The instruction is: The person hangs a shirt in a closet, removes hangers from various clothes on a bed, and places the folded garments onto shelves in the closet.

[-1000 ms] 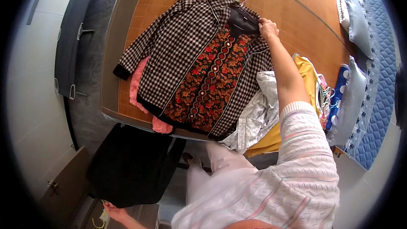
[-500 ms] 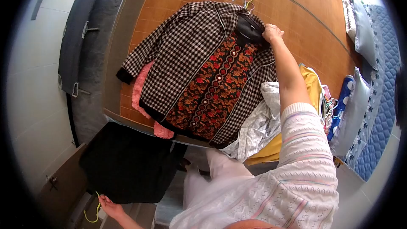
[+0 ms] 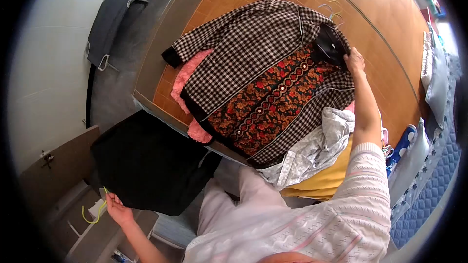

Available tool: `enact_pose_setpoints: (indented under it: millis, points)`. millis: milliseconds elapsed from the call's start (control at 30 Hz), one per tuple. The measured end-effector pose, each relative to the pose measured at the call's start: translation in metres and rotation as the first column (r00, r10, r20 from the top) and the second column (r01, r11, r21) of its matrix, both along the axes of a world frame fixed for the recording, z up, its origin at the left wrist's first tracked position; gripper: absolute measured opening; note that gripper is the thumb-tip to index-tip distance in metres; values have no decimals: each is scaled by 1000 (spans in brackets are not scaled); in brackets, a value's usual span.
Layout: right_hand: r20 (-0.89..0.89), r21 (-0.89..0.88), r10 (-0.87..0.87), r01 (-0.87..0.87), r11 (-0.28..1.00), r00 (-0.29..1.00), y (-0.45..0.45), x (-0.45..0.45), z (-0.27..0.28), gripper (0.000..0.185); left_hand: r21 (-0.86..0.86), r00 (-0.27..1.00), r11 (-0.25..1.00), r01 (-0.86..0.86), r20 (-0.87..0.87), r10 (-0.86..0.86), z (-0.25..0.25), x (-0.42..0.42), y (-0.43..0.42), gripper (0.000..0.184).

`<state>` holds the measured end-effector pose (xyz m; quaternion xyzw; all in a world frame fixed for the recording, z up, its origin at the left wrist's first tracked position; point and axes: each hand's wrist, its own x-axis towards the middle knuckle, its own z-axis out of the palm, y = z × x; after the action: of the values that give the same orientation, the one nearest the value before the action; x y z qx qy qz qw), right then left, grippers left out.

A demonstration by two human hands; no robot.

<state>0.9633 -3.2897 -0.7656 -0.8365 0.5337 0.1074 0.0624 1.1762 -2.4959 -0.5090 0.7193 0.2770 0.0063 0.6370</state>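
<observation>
My right hand (image 3: pixel 356 62) is closed on the collar edge of a black-and-white checked jacket (image 3: pixel 229 53), which lies spread on the bed. Its front has a floral panel (image 3: pixel 273 100) in red, orange and black. Under the jacket, pink fluffy clothing (image 3: pixel 184 80) sticks out along the left side. Hooks of several hangers (image 3: pixel 332 10) show above the collar. Down at the lower left, my left hand (image 3: pixel 118 209) grips a yellow-green hanger (image 3: pixel 104 208) beside its hook. A black garment (image 3: pixel 151 163) hangs from it, spread out off the bed's edge.
A crumpled pale grey garment (image 3: pixel 312 148) and yellow cloth (image 3: pixel 319 178) lie right of the jacket. Further right are a blue polka-dot roll (image 3: pixel 400 148), pillows (image 3: pixel 412 156) and a blue quilted pad (image 3: pixel 434 195). An open wooden cabinet (image 3: pixel 63 163) stands at lower left.
The view has turned, so the bed and jacket appear further right. My hands keep their holds on the jacket collar and the hanger. The black garment appears somewhat higher in view.
</observation>
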Motion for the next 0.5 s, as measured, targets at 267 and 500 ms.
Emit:
enact_pose_setpoints:
  millis: [267,500]
  points:
    - [753,452,-336,-72,889,566,47,-50,29,24,-67,997,995,76,-14,-77,-2,-6,-11,21]
    - [872,427,-328,-237,873,363,224,-17,104,19,-239,991,963,127,-16,-134,-5,-11,-35,20]
